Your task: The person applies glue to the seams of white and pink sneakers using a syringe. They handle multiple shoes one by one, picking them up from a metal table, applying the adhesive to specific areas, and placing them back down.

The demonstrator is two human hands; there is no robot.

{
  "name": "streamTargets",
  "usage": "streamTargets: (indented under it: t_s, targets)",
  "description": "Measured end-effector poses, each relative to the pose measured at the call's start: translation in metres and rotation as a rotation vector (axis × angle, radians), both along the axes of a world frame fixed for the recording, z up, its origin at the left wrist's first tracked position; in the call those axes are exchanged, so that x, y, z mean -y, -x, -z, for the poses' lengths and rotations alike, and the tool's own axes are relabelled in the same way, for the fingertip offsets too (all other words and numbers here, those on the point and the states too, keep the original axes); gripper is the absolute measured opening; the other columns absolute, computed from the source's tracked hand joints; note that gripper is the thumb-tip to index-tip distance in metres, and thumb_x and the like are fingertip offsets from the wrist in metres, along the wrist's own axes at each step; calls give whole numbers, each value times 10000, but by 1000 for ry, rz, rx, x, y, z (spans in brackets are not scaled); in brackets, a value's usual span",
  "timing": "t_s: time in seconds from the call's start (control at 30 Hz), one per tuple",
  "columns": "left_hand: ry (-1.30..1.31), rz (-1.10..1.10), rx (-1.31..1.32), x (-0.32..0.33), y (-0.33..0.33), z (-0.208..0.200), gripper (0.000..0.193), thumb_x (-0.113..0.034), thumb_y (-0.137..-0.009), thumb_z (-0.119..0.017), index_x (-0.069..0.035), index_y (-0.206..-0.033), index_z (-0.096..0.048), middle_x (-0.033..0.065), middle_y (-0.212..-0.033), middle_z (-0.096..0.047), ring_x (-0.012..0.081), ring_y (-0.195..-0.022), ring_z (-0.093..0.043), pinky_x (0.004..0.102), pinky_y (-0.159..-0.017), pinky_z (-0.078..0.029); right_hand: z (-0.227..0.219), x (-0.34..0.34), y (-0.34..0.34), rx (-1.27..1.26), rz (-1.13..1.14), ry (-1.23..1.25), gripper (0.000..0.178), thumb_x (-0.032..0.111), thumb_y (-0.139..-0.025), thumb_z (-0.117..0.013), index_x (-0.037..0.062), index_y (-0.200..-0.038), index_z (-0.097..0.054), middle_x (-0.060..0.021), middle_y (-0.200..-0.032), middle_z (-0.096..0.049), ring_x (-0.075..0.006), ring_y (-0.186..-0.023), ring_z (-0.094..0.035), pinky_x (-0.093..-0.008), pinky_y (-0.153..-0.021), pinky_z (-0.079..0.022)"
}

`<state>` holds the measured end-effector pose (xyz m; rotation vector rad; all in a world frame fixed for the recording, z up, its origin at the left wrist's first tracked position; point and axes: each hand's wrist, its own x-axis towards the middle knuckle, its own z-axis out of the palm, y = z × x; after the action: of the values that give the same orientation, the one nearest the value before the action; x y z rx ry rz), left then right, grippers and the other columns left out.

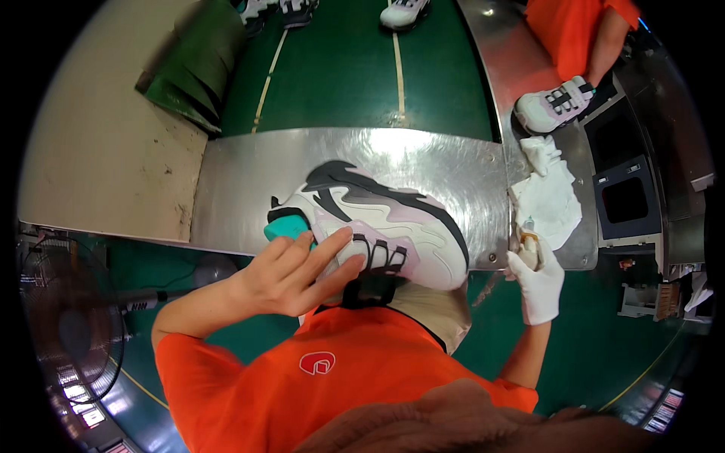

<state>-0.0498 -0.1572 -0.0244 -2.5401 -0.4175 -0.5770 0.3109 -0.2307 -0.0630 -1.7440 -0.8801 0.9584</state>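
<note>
My left hand [291,273], bare, grips a white, pink and black sneaker [393,226] at its heel, where a teal insert [283,225] sticks out. The sneaker lies on its side, partly over the near edge of a shiny metal table [242,181], with its toe pointing right. My right hand [538,281] wears a white glove and is closed around a small yellowish tool [528,243] at the table's right corner, a little right of the sneaker's toe. What kind of tool it is I cannot tell.
A crumpled white cloth [550,195] lies on the metal strip at right. Behind it another person in orange [578,30] has a similar sneaker [555,106]. More sneakers [404,11] ride a green belt [340,75]. A dark machine [627,198] stands right, a fan [68,317] lower left.
</note>
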Motion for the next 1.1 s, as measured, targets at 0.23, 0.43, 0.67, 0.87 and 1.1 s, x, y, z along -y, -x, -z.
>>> streamTargets:
  t_s: [0.23, 0.43, 0.67, 0.87, 1.1]
  targets:
    - [106, -13, 272, 5, -7, 33, 189, -190, -803, -679, -135, -981, -652, 42, -1050, -682, 191, -803, -544, 308, -715, -433, -31, 16, 8, -297, -280, -126, 521, 322, -789, -676, -105, -1064, -554, -133, -686, -582, -220, -512, -577, -294, -476, -490]
    - [391, 91, 279, -8, -9, 24, 220, -154, -773, -722, -93, -957, -617, 89, -1052, -666, 306, -1044, -640, 461, -938, -481, -16, -6, 15, -638, -427, -456, 607, 380, -721, -735, -81, -1040, -499, -201, -1065, -550, -269, -640, -587, -339, -448, -471]
    - [428, 96, 259, -11, -10, 17, 195, -109, -800, -658, -85, -987, -609, 99, -1061, -651, 294, -1018, -641, 426, -881, -514, -20, -50, 55, -868, -499, -266, 761, 333, -626, -741, -199, -1099, -473, -246, -850, -587, -286, -593, -588, -353, -529, -506]
    - [460, 89, 239, -11, -7, 15, 213, -125, -809, -668, -89, -1011, -606, 105, -1087, -652, 295, -1043, -633, 433, -915, -501, -13, -63, 56, -932, -569, -194, 727, 290, -620, -736, -198, -1092, -474, -247, -883, -587, -290, -623, -598, -357, -527, -506]
    - [467, 89, 238, -12, -7, 17, 231, -134, -807, -693, -105, -1017, -602, 102, -1091, -656, 296, -1050, -630, 432, -928, -493, -21, -65, 60, -896, -559, -165, 673, 274, -634, -748, -188, -1060, -507, -222, -831, -590, -272, -606, -592, -350, -520, -515]
